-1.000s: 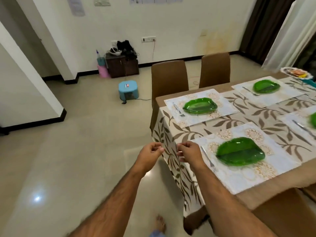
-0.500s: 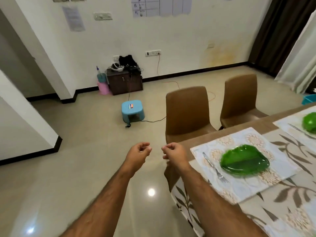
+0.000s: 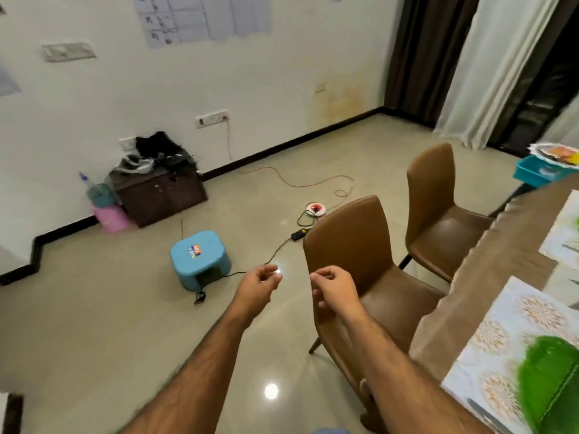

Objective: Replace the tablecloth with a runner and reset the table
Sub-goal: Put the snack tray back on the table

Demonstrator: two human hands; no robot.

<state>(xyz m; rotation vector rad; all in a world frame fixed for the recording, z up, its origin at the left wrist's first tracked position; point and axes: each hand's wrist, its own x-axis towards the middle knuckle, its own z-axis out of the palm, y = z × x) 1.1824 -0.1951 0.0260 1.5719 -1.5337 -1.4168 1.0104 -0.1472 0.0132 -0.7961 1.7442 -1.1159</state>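
My left hand (image 3: 258, 285) and my right hand (image 3: 333, 288) hang in the air side by side over the floor, left of the table. Their fingers are loosely curled and hold nothing. The brown table (image 3: 488, 277) runs along the right edge of the view. A white patterned placemat (image 3: 507, 336) lies on its near part with a green leaf-shaped plate (image 3: 551, 380) and a fork (image 3: 482, 411) on it. Another placemat (image 3: 560, 233) shows farther along, cut off by the frame edge.
Two brown chairs (image 3: 354, 245) (image 3: 432, 183) stand at the table's left side; the nearer one is just behind my right hand. A blue stool (image 3: 199, 258), cables with a plug reel (image 3: 316, 209) and a dark cabinet (image 3: 159, 195) are on the floor. A blue tray (image 3: 539, 172) sits at the table's far end.
My hands have let go of the leaf-patterned runner's hanging end and now hold nothing. My view has swung left and up, away from the table toward the floor and wall.
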